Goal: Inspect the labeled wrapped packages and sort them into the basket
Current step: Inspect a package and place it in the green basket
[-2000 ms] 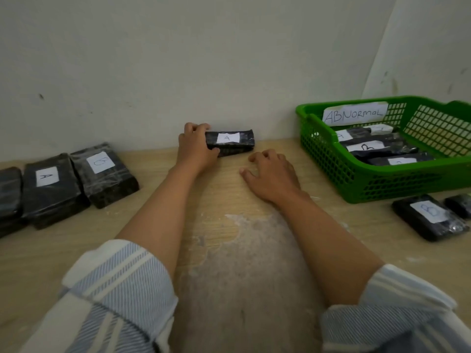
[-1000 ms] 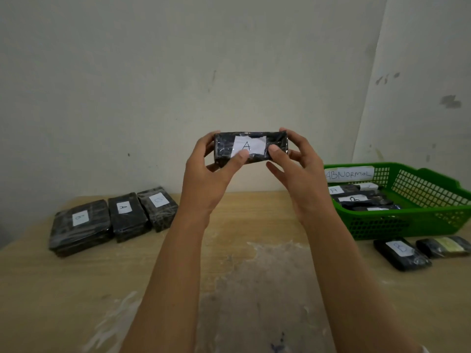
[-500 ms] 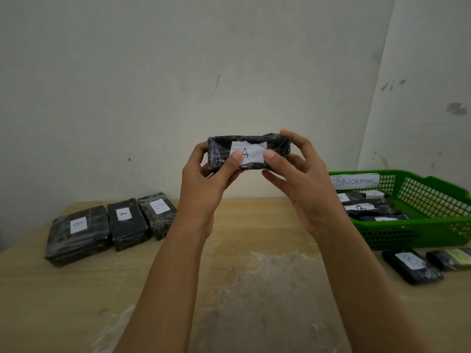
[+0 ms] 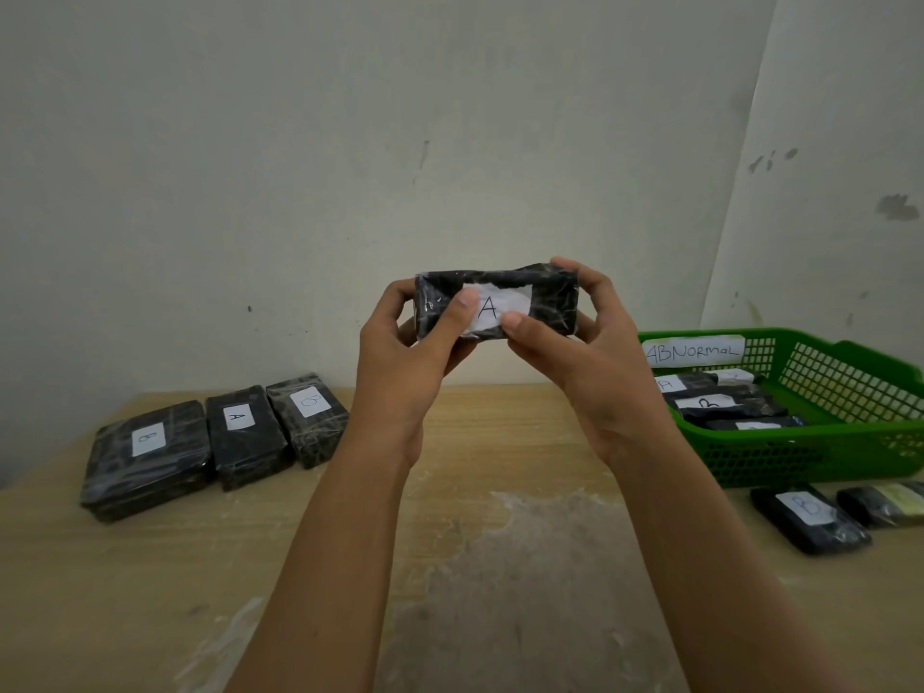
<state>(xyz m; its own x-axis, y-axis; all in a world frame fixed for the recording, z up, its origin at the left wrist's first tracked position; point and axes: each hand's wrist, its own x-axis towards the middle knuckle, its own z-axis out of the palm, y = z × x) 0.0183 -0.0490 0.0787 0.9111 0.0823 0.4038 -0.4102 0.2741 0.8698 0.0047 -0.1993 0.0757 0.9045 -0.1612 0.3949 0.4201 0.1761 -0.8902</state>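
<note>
Two hands: the left hand (image 4: 395,372) and right hand (image 4: 590,362) hold one black package (image 4: 550,300) up in the middle of the frame, above the table (image 4: 500,542).
Fingers: both thumbs (image 4: 457,312) press its front beside the white "A" label (image 4: 495,307); the other fingers curl round its ends.
Basket: the green basket (image 4: 850,452) sits at the right, with wrapped packages (image 4: 725,407) inside.
Left side: three packages (image 4: 240,432) lie in a row.
</note>
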